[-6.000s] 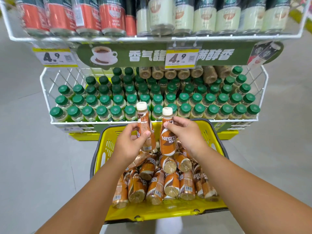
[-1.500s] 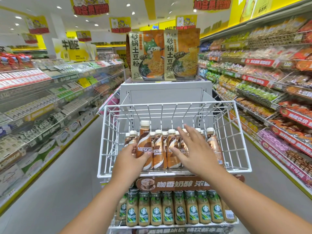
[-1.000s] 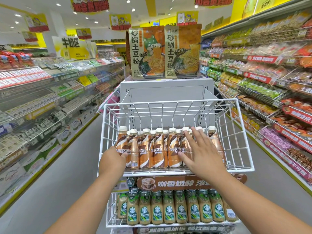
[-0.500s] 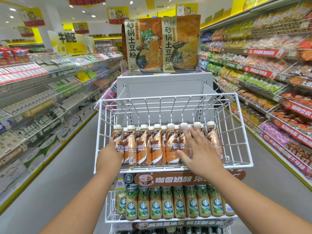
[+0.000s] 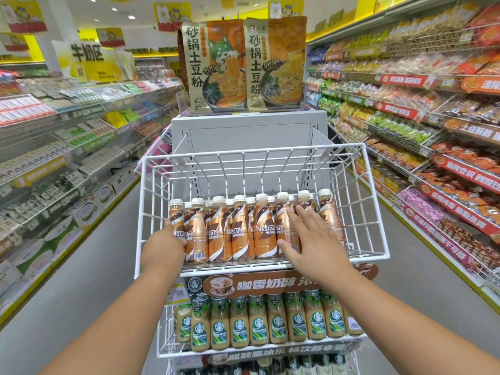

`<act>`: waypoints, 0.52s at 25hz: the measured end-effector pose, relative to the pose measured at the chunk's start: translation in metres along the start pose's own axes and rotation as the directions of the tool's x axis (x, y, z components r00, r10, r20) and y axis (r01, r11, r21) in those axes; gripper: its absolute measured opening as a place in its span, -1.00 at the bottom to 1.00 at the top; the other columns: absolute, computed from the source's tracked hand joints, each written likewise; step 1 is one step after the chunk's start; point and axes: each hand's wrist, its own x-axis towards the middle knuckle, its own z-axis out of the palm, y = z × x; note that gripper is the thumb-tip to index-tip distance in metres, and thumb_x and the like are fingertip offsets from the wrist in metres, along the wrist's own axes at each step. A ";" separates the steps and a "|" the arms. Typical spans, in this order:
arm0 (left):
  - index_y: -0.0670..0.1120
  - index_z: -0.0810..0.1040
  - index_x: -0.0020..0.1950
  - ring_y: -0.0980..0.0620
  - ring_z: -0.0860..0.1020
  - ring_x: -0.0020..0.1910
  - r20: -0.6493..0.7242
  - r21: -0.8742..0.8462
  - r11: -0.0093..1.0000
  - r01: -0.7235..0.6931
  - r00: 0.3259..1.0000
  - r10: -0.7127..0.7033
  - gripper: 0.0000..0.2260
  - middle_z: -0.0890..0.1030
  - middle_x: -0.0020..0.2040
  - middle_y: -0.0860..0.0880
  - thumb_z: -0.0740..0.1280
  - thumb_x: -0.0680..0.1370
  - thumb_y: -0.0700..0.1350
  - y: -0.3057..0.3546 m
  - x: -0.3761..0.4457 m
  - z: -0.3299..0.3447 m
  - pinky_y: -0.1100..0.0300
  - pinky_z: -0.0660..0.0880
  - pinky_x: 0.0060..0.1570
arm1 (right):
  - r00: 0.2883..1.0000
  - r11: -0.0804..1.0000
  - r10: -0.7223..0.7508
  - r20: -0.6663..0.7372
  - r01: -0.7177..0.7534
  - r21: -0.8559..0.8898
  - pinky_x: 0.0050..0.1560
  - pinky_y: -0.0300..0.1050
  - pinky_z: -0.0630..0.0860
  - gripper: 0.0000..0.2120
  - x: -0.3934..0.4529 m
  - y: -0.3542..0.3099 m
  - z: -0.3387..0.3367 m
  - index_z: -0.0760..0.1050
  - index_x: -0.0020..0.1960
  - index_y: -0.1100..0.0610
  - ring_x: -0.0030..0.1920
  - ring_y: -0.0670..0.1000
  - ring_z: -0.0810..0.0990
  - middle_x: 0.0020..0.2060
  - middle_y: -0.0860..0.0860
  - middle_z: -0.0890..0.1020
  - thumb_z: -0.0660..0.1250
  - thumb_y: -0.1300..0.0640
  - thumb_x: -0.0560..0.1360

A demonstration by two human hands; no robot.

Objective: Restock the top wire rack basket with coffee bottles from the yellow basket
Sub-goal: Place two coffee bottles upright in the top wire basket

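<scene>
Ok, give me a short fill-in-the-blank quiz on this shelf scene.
1. The Nescafe bottles stand in the ____ wire basket.
2. Their caps are ____.
3. The right hand lies ____ against the bottles.
4. The tier below holds ____ bottles.

Missing: top; white; flat; Starbucks

Six seconds back both hands hold a Nescafé bottle each above the yellow basket; now the yellow basket is out of sight and the view faces the top wire rack basket (image 5: 359, 255). The Nescafé bottles (image 5: 240, 234), a loose cluster earlier, now stand in an even front row reaching further left. The left hand (image 5: 165, 247), which gripped a raised bottle, now presses the row's left end. The right hand (image 5: 311, 239) lies flat against the right-side bottles, slightly lower than before.
</scene>
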 end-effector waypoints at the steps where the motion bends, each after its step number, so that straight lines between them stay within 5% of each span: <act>1: -0.08 0.39 0.51 -0.23 0.62 -0.05 0.008 0.024 1.000 0.007 1.000 -0.008 -0.50 0.65 -0.01 -0.19 0.40 0.59 -0.06 0.001 0.000 -0.001 0.10 0.39 -0.31 | 1.000 1.000 -0.001 0.006 0.001 -0.003 0.62 0.09 -0.05 -0.26 -0.002 0.001 -0.001 -0.22 0.67 -0.15 0.66 0.00 -0.18 0.67 -0.10 -0.13 -0.02 -0.38 0.62; 5: -0.06 0.22 0.61 -0.26 0.60 0.10 0.037 0.070 0.997 0.011 0.999 -0.014 -0.41 0.63 0.14 -0.23 0.34 0.63 0.00 0.006 -0.009 -0.004 0.07 0.44 -0.19 | 1.000 1.000 -0.003 0.000 0.003 -0.006 0.62 0.09 -0.07 -0.26 -0.010 0.008 -0.004 -0.19 0.68 -0.15 0.66 -0.01 -0.17 0.68 -0.08 -0.08 -0.02 -0.39 0.62; 8: -0.08 0.35 0.51 -0.24 0.59 0.15 0.010 0.074 0.997 -0.031 0.999 0.030 -0.52 0.62 0.20 -0.19 0.26 0.64 0.11 0.010 -0.022 -0.006 0.04 0.50 -0.12 | 1.000 1.000 -0.001 -0.004 0.001 -0.013 0.62 0.08 -0.09 -0.26 -0.016 0.014 -0.006 -0.16 0.68 -0.15 0.66 0.00 -0.17 0.68 -0.06 -0.09 -0.03 -0.40 0.61; 10: -0.03 0.32 0.55 -0.20 0.51 0.32 0.029 0.115 0.986 -0.122 0.992 0.119 -0.45 0.51 0.42 -0.14 0.21 0.63 0.21 0.012 -0.031 -0.011 -0.05 0.55 0.11 | 1.000 1.000 -0.003 -0.004 0.003 -0.019 0.62 0.10 -0.09 -0.26 -0.018 0.017 -0.007 -0.14 0.68 -0.13 0.67 0.02 -0.17 0.68 -0.05 -0.10 -0.04 -0.40 0.61; 13: 0.03 0.18 0.64 -0.18 0.18 0.59 0.001 0.197 0.951 -0.236 0.971 0.241 -0.36 0.19 0.63 -0.11 0.15 0.62 0.29 0.020 -0.060 -0.019 -0.11 0.26 0.50 | 1.000 0.999 -0.025 -0.008 0.025 -0.031 0.64 0.14 -0.09 -0.26 -0.025 0.021 -0.011 -0.11 0.68 -0.10 0.67 0.05 -0.18 0.68 -0.02 -0.13 -0.06 -0.40 0.62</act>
